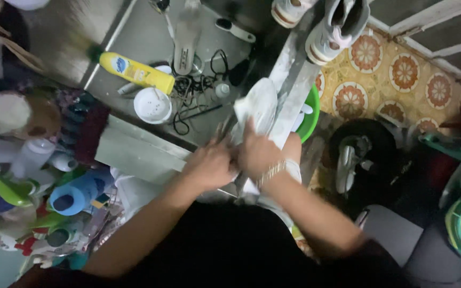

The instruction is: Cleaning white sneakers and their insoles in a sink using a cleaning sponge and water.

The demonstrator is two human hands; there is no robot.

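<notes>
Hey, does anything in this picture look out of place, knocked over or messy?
Yes. A yellow bottle lies on its side on the grey surface, beside a tangle of black laces and a loose insole. Both hands, left hand and right hand, hold a white shoe.

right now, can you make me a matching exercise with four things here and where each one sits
Things:
1. yellow bottle
2. white shoe
3. green basin
4. white bowl

Places:
A. under both hands, on the ledge
B. lying on its side on the grey counter, top left
C. right of the ledge, partly hidden behind it
D. just below the yellow bottle, beside the black cords

Pairs: 1-B, 2-A, 3-C, 4-D

The left hand and right hand both press on the shoe.
</notes>
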